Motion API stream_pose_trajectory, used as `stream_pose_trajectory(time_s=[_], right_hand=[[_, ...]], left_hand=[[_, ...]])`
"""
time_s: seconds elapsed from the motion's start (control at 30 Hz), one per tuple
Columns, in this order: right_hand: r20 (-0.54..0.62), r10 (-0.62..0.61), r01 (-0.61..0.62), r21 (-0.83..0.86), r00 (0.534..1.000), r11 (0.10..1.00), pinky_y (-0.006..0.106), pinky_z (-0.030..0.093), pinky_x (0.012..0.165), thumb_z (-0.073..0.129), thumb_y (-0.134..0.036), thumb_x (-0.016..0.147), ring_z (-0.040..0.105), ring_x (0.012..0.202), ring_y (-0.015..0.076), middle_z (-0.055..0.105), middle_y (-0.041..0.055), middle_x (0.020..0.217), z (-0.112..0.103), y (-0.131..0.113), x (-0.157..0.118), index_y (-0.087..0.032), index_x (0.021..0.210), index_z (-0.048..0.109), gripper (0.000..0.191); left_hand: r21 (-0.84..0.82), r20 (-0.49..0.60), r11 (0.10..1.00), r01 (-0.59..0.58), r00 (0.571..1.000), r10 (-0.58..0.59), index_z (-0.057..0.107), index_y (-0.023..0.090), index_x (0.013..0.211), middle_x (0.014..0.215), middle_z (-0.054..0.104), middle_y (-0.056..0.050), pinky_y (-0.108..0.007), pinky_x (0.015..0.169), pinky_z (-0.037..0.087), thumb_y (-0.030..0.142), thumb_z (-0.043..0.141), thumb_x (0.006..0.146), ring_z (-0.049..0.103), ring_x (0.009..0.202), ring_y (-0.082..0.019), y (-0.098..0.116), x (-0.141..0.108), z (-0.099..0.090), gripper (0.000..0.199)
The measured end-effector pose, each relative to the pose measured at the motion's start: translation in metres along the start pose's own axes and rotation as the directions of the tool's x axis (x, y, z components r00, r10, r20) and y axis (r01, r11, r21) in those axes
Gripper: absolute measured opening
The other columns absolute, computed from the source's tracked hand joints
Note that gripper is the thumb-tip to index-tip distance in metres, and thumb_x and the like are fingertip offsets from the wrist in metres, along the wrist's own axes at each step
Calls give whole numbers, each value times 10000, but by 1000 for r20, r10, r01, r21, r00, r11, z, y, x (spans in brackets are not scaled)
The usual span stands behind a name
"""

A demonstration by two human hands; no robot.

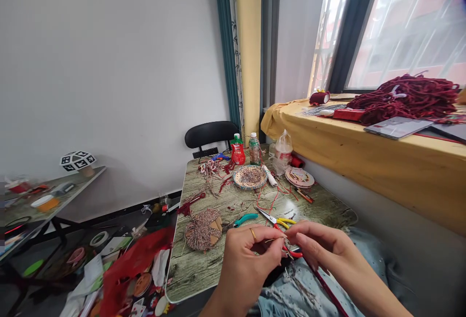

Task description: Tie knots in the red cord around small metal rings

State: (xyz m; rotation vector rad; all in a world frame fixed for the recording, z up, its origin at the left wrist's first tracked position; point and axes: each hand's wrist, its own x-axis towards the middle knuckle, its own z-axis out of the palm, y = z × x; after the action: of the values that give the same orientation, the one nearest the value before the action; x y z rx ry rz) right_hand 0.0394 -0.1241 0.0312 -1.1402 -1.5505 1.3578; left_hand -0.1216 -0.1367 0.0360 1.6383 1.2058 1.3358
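Note:
My left hand (251, 256), with a ring on one finger, pinches a thin strand at the table's near right edge. Close beside it, my right hand (324, 249) has its fingers bent round the same small work, too fine to make out. A dark red cord (329, 291) runs down from my right hand over the jeans. Red-handled pliers (295, 254) show between and behind my fingers. Just beyond my hands lie scissors (267, 215) and a yellow handle (286, 221). Teal-handled pliers (245, 219) rest left of them, near a ball of mottled yarn (203, 229).
On the table (196, 274) stand a round tray of small pieces (249, 177), a red pouch (238, 151), a bottle (254, 149) and a plastic bag (283, 152). Dark red yarn (411, 96) lies on the windowsill (327, 137). Clutter covers the floor at left.

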Motion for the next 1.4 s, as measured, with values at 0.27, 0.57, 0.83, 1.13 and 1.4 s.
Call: stream_pose_trajectory(time_s=[0.27, 0.57, 0.83, 1.13, 1.4], right_hand=[[228, 106, -187, 369, 968, 911, 154, 209, 384, 746, -355, 675, 305, 430, 24, 557, -17, 570, 2, 14, 11, -143, 792, 733, 243], [267, 107, -223, 453, 958, 863, 133, 308, 386, 788, -335, 605, 429, 408, 23, 598, -1, 560, 7, 31, 20, -119, 663, 709, 237], [183, 59, -110, 282, 981, 953, 180, 319, 421, 774, -250, 589, 431, 435, 68, 582, -15, 518, 7, 25, 17, -130, 601, 631, 187], [128, -163, 135, 202, 978, 970, 241, 396, 569, 609, -249, 724, 510, 678, 138, 601, 38, 916, 7, 31, 17, -205, 881, 590, 164], [182, -97, 109, -58, 978, 992, 249, 433, 550, 575, -370, 755, 534, 607, 149, 597, 20, 654, 4, 34, 18, -168, 671, 592, 220]], left_hand=[[-50, 67, 998, 41, 997, -38, 755, 164, 730, 604, 689, -52, -190, 481, 442, 150, 607, 718, 575, 508, -120, -6, 1, -4, 148], [-144, 143, 982, 119, 985, -98, 762, 141, 764, 606, 683, -85, -197, 440, 426, 159, 618, 698, 543, 455, -115, -9, 1, -3, 160], [-195, 147, 970, 143, 982, -115, 762, 153, 730, 597, 685, -79, -194, 450, 412, 134, 625, 661, 540, 460, -111, -8, 1, -3, 155], [-95, 111, 995, 35, 993, -25, 763, 153, 713, 558, 680, -56, -206, 478, 409, 78, 590, 666, 531, 466, -114, -6, -2, 6, 194], [13, 123, 1000, -6, 992, 4, 765, 165, 741, 589, 688, -66, -211, 491, 414, 70, 566, 690, 558, 502, -128, -8, -1, 7, 227]])
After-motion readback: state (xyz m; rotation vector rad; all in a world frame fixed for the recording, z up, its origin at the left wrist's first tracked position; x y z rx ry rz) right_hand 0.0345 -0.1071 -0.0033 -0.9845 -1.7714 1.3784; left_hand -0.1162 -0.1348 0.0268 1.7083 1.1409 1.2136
